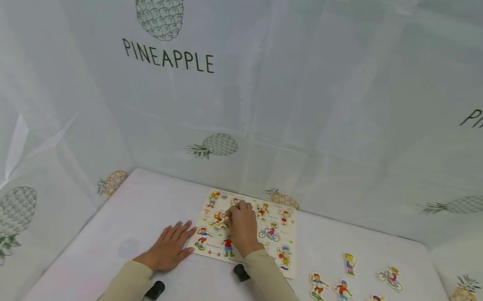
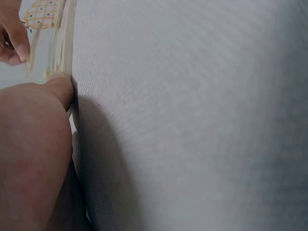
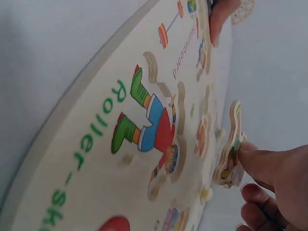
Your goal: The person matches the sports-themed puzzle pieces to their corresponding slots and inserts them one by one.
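Observation:
My right hand hovers over the left half of a wooden puzzle board, pinching a thin puzzle piece between thumb and fingers. The piece is tilted on edge, clear of the board's face in the right wrist view. Below it, a roller-skater picture shows in a recess. My left hand lies palm down on the table, its fingers spread and loosely straight, fingertips right at the board's left edge. In the left wrist view, the left hand fills the lower left.
Several loose puzzle pieces lie right of the board, among them a cyclist, a skateboarder and a roller skater. The white table meets a pineapple-printed curtain behind. Black wrist devices sit by both wrists.

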A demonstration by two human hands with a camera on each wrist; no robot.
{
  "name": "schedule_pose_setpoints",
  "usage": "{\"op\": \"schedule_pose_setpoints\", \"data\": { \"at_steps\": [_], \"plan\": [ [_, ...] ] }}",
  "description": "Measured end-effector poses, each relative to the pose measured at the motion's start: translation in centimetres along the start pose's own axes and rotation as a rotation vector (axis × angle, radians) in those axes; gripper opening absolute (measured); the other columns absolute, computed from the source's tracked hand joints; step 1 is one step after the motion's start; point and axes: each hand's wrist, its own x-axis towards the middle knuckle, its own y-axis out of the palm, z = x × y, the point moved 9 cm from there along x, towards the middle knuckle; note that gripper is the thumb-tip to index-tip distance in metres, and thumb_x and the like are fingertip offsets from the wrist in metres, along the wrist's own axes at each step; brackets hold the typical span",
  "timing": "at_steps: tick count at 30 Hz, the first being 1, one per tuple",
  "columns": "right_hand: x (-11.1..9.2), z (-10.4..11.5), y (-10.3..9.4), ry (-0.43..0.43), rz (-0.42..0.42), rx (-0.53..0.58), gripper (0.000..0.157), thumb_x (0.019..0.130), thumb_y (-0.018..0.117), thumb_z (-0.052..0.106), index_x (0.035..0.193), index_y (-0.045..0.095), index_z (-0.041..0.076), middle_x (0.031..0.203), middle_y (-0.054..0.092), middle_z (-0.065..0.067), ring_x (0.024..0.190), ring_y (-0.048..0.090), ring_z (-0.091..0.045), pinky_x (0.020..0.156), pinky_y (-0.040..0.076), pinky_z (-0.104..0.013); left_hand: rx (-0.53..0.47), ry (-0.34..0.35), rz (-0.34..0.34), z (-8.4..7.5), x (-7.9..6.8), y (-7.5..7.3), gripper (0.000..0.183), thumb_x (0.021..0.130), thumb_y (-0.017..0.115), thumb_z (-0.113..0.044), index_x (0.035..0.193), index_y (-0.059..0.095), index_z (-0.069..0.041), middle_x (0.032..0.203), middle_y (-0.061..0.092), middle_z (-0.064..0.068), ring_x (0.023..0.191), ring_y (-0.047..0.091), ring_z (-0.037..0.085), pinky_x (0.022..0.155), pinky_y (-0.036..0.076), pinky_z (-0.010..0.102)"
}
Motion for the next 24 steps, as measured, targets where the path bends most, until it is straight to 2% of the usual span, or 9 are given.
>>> {"op": "schedule_pose_setpoints", "data": {
  "at_steps": [6,10,15,20,24],
  "plan": [
    [0.8,-0.2,1.9,0.036,0.065,-0.001,0.008,0.094,0.08,0.014,0.091,0.076,0.008,0.096,0.062,-0.007,0.089,0.058,-0.026,0.083,0.055,-0.043,-0.014,0.009,0.009,-0.2,-0.1,-0.1,0.065,0.112,0.05,-0.04,0.163,0.034,-0.003,0.174,0.021,0.022,0.159,0.014,0.049,0.127,0.01,0.067],
    [1.3,-0.3,2.9,0.052,0.091,-0.014,0.009,0.094,0.081,0.014,0.089,0.076,0.009,0.096,0.061,-0.006,0.09,0.058,-0.025,0.082,0.055,-0.044,-0.024,0.006,0.002,-0.2,-0.1,-0.2,0.064,0.111,0.053,-0.037,0.163,0.035,-0.003,0.174,0.022,0.021,0.16,0.015,0.049,0.127,0.011,0.067],
    [1.5,-0.3,3.4,0.054,0.083,-0.011,0.011,0.094,0.082,0.012,0.086,0.075,0.009,0.093,0.059,-0.007,0.086,0.055,-0.024,0.079,0.054,-0.044,0.002,-0.014,0.003,-0.2,0.0,-0.1,0.062,0.11,0.056,-0.033,0.162,0.038,-0.005,0.174,0.024,0.019,0.16,0.017,0.047,0.128,0.013,0.065],
    [1.9,-0.1,4.0,0.038,0.086,-0.054,0.012,0.092,0.083,0.014,0.085,0.075,0.009,0.094,0.06,-0.008,0.09,0.058,-0.026,0.082,0.056,-0.044,0.009,-0.023,0.014,-0.3,0.0,-0.1,0.063,0.11,0.055,-0.033,0.163,0.036,-0.005,0.174,0.022,0.019,0.16,0.016,0.047,0.128,0.012,0.065],
    [2.0,-0.2,4.4,0.062,0.107,-0.053,0.01,0.093,0.083,0.016,0.088,0.077,0.01,0.096,0.062,-0.008,0.093,0.06,-0.027,0.084,0.056,-0.045,0.01,-0.031,0.013,-0.2,0.1,-0.1,0.063,0.11,0.056,-0.033,0.163,0.037,-0.005,0.174,0.022,0.019,0.16,0.016,0.046,0.128,0.012,0.065]
  ]
}}
